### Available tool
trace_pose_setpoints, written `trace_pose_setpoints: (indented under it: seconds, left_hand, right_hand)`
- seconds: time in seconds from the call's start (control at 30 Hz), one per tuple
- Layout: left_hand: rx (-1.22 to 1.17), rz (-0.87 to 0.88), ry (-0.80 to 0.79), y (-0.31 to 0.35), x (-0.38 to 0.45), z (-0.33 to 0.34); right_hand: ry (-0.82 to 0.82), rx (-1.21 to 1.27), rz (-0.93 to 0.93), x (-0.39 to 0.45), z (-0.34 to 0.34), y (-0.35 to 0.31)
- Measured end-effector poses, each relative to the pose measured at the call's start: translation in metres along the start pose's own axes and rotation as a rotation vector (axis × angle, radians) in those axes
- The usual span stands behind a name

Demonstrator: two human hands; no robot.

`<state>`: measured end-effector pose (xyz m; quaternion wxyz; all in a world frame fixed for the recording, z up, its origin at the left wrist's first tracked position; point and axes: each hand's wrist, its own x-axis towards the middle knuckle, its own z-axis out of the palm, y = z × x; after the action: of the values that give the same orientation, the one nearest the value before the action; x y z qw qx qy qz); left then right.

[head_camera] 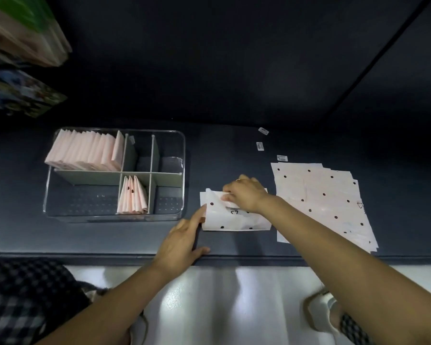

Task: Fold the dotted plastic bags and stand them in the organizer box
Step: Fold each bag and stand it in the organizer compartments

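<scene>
Pinching a fold of the dotted bag (pixel 230 217) at frame centre, the right hand (pixel 244 195) curls while the flat-fingered left hand (pixel 182 242) touches its left edge on the dark table (pixel 125 237).

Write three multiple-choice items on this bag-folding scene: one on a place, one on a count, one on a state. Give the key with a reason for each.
1. Where does the stack of flat dotted pink plastic bags lie?
A. right of the bag being folded
B. inside the organizer
C. on the floor

2. How many small white barcode stickers lie on the dark tabletop?
A. one
B. three
C. six

3. What is the right hand doing?
A. resting flat on the floor
B. pinching a raised flap of the half-folded dotted bag
C. lifting the clear plastic organizer box

Key: 1 A, the stack lies spread on the tabletop beside the right forearm. 2 B, three stickers lie in a line behind the stack. 3 B, its fingers curl round the flap while the left hand touches the bag's left edge with straight fingers.
</scene>
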<state>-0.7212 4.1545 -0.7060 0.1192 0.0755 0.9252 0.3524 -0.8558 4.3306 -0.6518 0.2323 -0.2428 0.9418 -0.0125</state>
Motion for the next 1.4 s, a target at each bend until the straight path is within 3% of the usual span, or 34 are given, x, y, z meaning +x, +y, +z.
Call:
trace_pose_setpoints:
  seconds: [0.17, 0.33, 0.43, 0.5, 0.6, 0.77, 0.83, 0.93, 1.03, 1.13, 1.27, 1.4]
  left_hand:
    - [0.044, 0.051, 0.081, 0.001, -0.006, 0.001]
    - [0.344, 0.204, 0.14, 0.012, -0.012, -0.001]
    - [0.474, 0.332, 0.027, 0.016, -0.011, 0.007]
    - [0.507, 0.311, -0.088, 0.015, -0.012, 0.012]
    - [0.641, 0.286, -0.113, 0.012, -0.015, 0.012]
    - [0.657, 0.278, -0.219, 0.007, -0.014, 0.016]
    - [0.653, 0.262, -0.225, 0.006, -0.015, 0.018]
    - [0.661, 0.251, -0.242, 0.006, -0.015, 0.017]
    - [0.671, 0.249, -0.246, 0.005, -0.014, 0.018]
    - [0.676, 0.255, -0.246, 0.004, -0.013, 0.019]
    - [0.686, 0.251, -0.259, 0.005, -0.012, 0.017]
    - [0.686, 0.235, -0.258, 0.007, -0.012, 0.016]
  right_hand:
    - [-0.051, -0.062, 0.009, 0.018, 0.014, -0.006]
    - [-0.056, -0.053, 0.029, 0.02, 0.019, -0.005]
    - [-0.051, -0.055, 0.047, 0.021, 0.019, -0.007]
    - [-0.06, -0.058, 0.055, 0.022, 0.019, -0.007]
    - [-0.061, -0.063, 0.059, 0.022, 0.019, -0.008]
    - [-0.084, -0.071, 0.073, 0.022, 0.018, -0.01]
    - [-0.016, -0.069, 0.089, 0.018, 0.018, -0.012]
    - [0.332, 0.011, 0.1, -0.006, 0.026, -0.019]
    - [0.522, 0.034, -0.069, -0.049, 0.049, -0.035]
    - [0.437, -0.121, -0.196, -0.086, 0.085, -0.043]
    - [0.34, -0.228, -0.043, -0.116, 0.103, -0.013]
    - [0.395, -0.232, 0.058, -0.137, 0.1, 0.02]
